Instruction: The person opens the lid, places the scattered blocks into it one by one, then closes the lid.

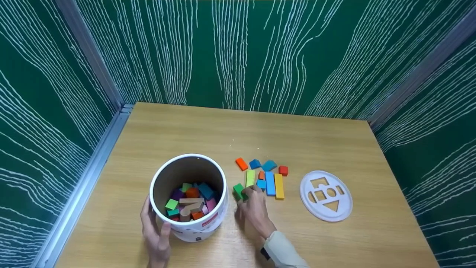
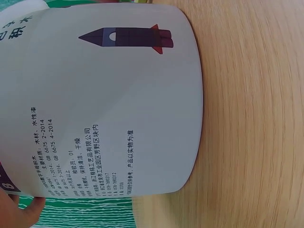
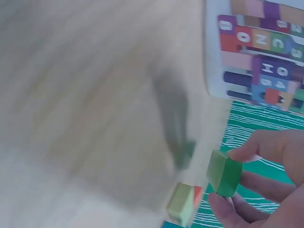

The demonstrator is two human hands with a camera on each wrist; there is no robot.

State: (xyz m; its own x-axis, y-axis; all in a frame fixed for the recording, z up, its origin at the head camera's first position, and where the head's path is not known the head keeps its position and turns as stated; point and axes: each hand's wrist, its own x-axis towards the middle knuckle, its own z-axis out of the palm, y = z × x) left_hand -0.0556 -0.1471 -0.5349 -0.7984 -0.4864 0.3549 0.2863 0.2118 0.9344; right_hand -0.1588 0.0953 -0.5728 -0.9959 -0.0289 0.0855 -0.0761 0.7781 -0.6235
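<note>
A white bucket [image 1: 197,232] with printed sides stands at the left of the table, with several coloured wooden blocks [image 1: 191,201] inside. My left hand [image 1: 156,238] holds its near left side, thumb toward the front; in the left wrist view only some fingers [image 2: 23,213] show beside the printed wall. My right hand [image 1: 254,210] pinches a green block [image 3: 225,175] between thumb and fingers, just right of the bucket. Close to that hand lie a lime block [image 1: 250,178], a small blue block [image 1: 261,184], a long blue block [image 1: 270,183] and a yellow block [image 1: 279,186].
Behind these lie an orange block [image 1: 241,164], two blue blocks [image 1: 269,165] and a red block [image 1: 283,171]. A white round lid [image 1: 346,208] with shaped holes lies flat at the right. Green walls with white lines [image 1: 230,56] surround the wooden table [image 1: 178,126].
</note>
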